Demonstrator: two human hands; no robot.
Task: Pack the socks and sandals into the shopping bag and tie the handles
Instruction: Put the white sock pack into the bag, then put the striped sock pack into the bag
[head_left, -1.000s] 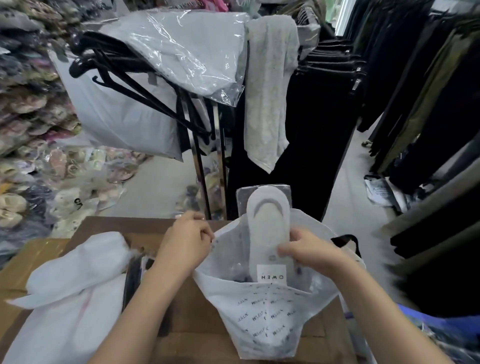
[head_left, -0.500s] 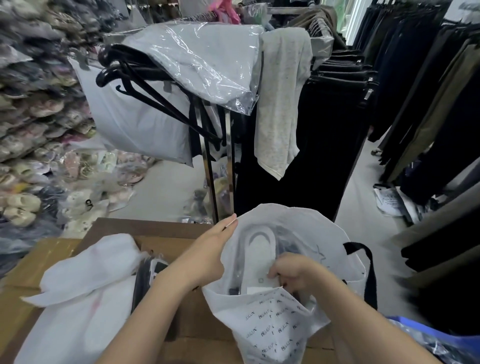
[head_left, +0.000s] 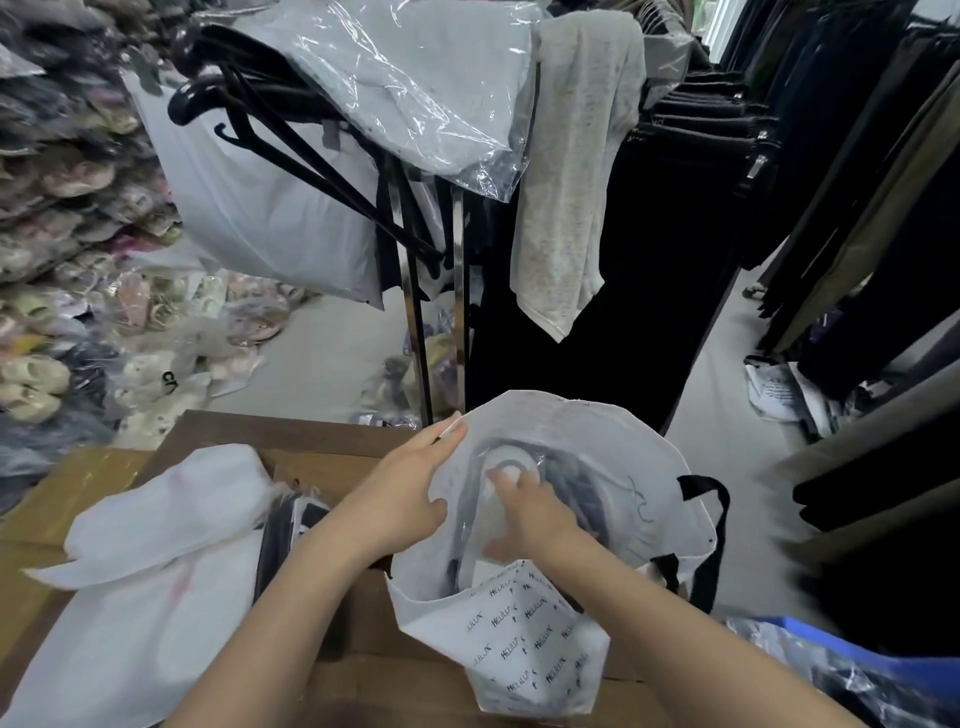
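A white shopping bag (head_left: 618, 447) with small black lettering and black handles (head_left: 709, 493) stands open on the cardboard boxes. My left hand (head_left: 410, 488) grips the bag's left rim and holds the mouth open. Inside the bag, my right hand (head_left: 530, 514) presses on a white sock pack (head_left: 506, 465) wrapped in clear plastic; dark items lie around it. The pack's lower part is hidden by my hand and the bag's front wall.
White non-woven bags (head_left: 156, 525) lie on the boxes (head_left: 67, 483) to the left, with dark packs (head_left: 291, 525) beside them. A clothes rack (head_left: 415, 322) with hangers and wrapped garments stands behind. Bagged shoes (head_left: 62, 291) pile up at the left; dark trousers hang at the right.
The white sock pack stood tall out of the bag a second ago; my right hand has pushed it down inside. My left hand shifted along the rim, opening the bag wider.
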